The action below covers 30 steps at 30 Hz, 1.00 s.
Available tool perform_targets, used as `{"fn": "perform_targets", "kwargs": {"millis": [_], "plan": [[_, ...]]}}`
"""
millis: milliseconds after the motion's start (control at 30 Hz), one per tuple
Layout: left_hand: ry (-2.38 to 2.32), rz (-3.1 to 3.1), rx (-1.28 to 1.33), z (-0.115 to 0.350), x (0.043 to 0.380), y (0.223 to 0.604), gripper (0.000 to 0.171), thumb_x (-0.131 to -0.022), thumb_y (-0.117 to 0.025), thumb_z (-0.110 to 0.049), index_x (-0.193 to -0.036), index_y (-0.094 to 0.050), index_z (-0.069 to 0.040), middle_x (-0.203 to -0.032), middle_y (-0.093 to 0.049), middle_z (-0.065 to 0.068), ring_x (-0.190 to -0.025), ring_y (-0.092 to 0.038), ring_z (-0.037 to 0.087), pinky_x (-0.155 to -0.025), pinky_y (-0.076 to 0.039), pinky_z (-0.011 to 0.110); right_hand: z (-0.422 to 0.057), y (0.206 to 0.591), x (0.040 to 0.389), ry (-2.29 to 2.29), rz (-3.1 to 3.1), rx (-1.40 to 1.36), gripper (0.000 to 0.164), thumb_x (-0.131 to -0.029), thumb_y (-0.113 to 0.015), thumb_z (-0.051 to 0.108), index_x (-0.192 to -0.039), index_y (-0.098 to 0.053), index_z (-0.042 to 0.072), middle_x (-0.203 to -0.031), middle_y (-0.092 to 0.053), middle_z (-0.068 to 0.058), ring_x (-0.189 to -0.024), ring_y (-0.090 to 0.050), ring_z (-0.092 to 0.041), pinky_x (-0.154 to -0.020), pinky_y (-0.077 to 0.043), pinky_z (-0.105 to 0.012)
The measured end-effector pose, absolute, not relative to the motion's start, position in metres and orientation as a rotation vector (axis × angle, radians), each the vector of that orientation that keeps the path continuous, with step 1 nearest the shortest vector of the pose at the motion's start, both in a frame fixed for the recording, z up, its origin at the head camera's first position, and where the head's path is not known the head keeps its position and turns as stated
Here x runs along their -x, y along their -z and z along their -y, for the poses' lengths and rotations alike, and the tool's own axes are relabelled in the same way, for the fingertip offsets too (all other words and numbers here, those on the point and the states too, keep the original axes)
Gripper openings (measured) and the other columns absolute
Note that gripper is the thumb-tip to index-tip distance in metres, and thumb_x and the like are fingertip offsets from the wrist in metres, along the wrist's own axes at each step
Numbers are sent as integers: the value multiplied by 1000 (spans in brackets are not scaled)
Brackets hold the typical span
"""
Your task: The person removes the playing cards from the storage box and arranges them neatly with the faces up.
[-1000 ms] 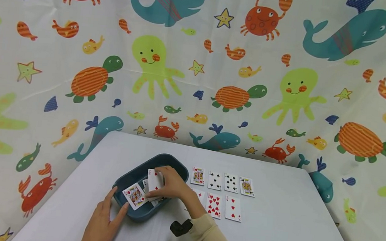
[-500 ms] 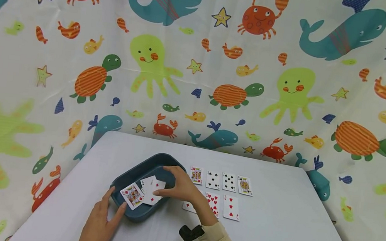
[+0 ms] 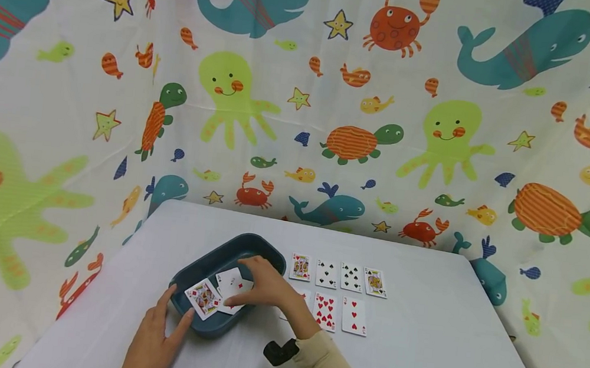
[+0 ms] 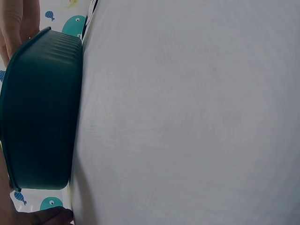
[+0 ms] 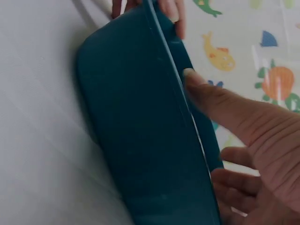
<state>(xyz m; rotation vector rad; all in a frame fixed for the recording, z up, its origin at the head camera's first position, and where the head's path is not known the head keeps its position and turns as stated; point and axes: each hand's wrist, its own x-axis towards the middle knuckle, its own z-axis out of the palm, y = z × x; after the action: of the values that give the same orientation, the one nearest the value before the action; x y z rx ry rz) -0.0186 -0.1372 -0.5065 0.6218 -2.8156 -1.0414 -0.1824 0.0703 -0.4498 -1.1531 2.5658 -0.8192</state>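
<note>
A dark teal plastic tray (image 3: pixel 211 331) stands at an angle on the white table. Inside it lie a diamonds face card (image 3: pixel 203 298) and, overlapping beside that, a few pale cards with a two of diamonds (image 3: pixel 229 282) on top. My left hand (image 3: pixel 154 336) rests at the tray's near left corner, index finger and thumb straight and spread at the rim. Over the tray's right side is my right hand (image 3: pixel 266 285), thumb and fingers spread apart above the two of diamonds. Its thumb (image 5: pixel 225 105) shows across the rim in the right wrist view, with nothing pinched.
Right of the tray, several cards lie face up in two rows, among them a hearts face card (image 3: pixel 300 267), a spades face card (image 3: pixel 375 283) and a low hearts card (image 3: pixel 354 316). My right forearm partly covers the front row. A sea-animal curtain (image 3: pixel 314 91) hangs behind.
My right hand held the two of diamonds raised in the tray, then let it down onto the cards and drew back right. Now it is slightly left again over them. The left hand stays.
</note>
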Motion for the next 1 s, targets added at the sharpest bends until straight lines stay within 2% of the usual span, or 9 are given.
{"fn": "perform_targets", "kwargs": {"millis": [200,300,567,733,833,1000], "plan": [[1028,2802,-612,138,18,507,87,-101,-47,-65,-163,-13,-15,-146,-39,40,-133,-43,58,-107,-36,71,-51,453,183,539,-2620,1077,94,-70,-92,54,-146,-56,12,-141,-59,-6,-129,-55,-20,-108,-48,-39],[1020,2791,-598,138,18,507,86,-101,-47,-64,-163,-14,-16,-145,-40,40,-132,-44,58,-106,-37,71,-42,454,183,420,-2646,1043,94,-66,-94,54,-142,-59,12,-134,-62,-5,-122,-58,-20,-104,-51,-38],[1001,2769,-587,137,17,505,82,-102,-49,-61,-163,-17,-17,-143,-43,39,-130,-46,57,-103,-40,71,-26,457,183,224,-2659,1077,85,-63,-97,49,-133,-65,14,-123,-64,-2,-114,-59,-19,-96,-52,-34],[1005,2755,-568,137,17,507,81,-102,-50,-60,-163,-18,-18,-144,-43,39,-131,-46,57,-103,-39,71,-22,460,187,239,-2613,1201,77,-67,-98,36,-132,-65,14,-125,-64,-1,-114,-58,-15,-99,-50,-29],[1007,2748,-547,138,17,509,81,-102,-51,-59,-163,-19,-17,-143,-44,39,-131,-46,58,-103,-40,71,-21,463,190,289,-2573,1251,78,-69,-97,30,-137,-62,13,-132,-62,-2,-120,-57,-16,-103,-47,-27],[994,2732,-532,138,16,510,79,-102,-52,-57,-162,-20,-17,-141,-46,39,-129,-48,57,-101,-41,71,-22,467,190,364,-2572,1162,90,-70,-96,38,-147,-54,13,-144,-55,-5,-131,-51,-19,-108,-46,-32]]}}
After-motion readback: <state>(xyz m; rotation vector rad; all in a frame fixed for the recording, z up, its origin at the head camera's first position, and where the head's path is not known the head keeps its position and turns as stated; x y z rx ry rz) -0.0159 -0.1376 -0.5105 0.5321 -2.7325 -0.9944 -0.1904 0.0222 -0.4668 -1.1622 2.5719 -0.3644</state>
